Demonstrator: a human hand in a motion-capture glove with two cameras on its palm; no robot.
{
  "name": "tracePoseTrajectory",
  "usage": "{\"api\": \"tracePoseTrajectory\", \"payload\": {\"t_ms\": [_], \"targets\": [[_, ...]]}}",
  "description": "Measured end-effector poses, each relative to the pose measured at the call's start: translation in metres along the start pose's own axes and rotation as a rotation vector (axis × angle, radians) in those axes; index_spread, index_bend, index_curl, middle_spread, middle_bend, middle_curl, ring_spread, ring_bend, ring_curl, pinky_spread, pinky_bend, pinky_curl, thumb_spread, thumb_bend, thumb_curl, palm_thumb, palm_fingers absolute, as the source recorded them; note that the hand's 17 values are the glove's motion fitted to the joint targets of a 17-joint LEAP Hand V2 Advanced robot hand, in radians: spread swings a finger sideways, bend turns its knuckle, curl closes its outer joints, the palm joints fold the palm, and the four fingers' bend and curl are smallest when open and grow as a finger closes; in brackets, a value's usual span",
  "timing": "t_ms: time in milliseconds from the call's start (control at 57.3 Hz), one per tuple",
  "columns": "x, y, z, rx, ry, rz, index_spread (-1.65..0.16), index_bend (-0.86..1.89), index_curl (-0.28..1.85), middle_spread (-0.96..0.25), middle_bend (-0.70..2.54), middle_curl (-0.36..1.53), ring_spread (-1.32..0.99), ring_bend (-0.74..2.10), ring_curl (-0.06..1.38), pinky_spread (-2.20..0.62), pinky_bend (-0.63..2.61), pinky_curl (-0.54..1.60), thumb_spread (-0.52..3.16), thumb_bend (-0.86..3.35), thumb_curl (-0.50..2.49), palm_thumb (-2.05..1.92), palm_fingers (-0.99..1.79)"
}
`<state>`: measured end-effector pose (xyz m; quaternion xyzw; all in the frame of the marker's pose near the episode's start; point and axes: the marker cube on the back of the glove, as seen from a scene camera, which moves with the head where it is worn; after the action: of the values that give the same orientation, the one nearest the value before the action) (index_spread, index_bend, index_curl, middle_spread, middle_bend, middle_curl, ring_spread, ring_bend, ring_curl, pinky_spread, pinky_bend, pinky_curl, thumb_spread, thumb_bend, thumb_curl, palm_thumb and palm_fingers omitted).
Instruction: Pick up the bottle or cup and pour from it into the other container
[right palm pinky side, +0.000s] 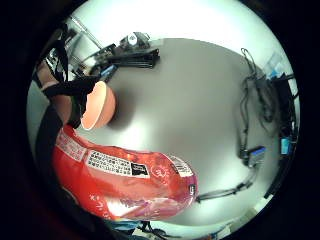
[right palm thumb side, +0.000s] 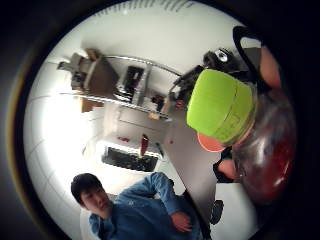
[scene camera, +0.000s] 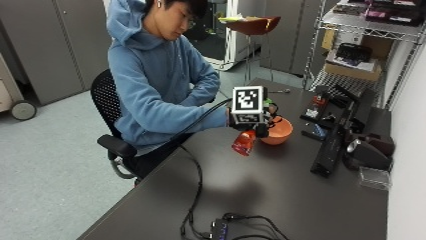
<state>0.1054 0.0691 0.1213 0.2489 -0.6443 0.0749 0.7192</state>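
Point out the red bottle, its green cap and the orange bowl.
red bottle (right palm pinky side: 125, 187): little finger side palm view, on its labelled red body.
green cap (right palm thumb side: 220, 105): thumb side palm view, on the cap's flat top.
orange bowl (scene camera: 279, 134): outside view, on the outer wall beside the bottle.

Dark table (scene camera: 279, 190) fills 5 o'clock; grey floor (scene camera: 53, 165) at 8; grey cabinets (scene camera: 60, 40) at 10; wire shelf rack (scene camera: 363, 45) at 2; black office chair (scene camera: 110, 125).
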Motion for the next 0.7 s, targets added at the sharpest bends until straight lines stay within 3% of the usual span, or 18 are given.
{"api": "tracePoseTrajectory", "payload": {"t_ms": [297,419,506,576,698], "targets": [[-0.058,-0.028,0.024,-0.328,0.648,-0.006,-0.1,0.14,0.38,-0.05,0.33,0.5,-0.15,0.55,0.47,-0.2,0.48,0.41,0.14,-0.04,0.68,1.05,1.19],[-0.075,-0.04,0.043,-0.397,1.0,-0.005,-0.1,0.14,0.38,-0.05,0.33,0.51,-0.15,0.55,0.47,-0.2,0.48,0.41,0.14,-0.04,0.69,1.05,1.19],[-0.097,-0.046,0.07,-0.419,1.102,-0.008,-0.1,0.14,0.38,-0.05,0.33,0.51,-0.16,0.55,0.47,-0.2,0.48,0.41,0.14,-0.04,0.69,1.05,1.19],[-0.102,-0.043,0.082,-0.508,1.273,-0.134,-0.11,0.14,0.38,-0.05,0.33,0.51,-0.16,0.54,0.47,-0.21,0.49,0.41,0.14,-0.04,0.69,1.04,1.19],[-0.114,-0.044,0.107,-0.55,1.395,-0.182,-0.11,0.14,0.38,-0.06,0.32,0.51,-0.16,0.54,0.47,-0.22,0.49,0.41,0.15,-0.04,0.69,1.04,1.19]]}}
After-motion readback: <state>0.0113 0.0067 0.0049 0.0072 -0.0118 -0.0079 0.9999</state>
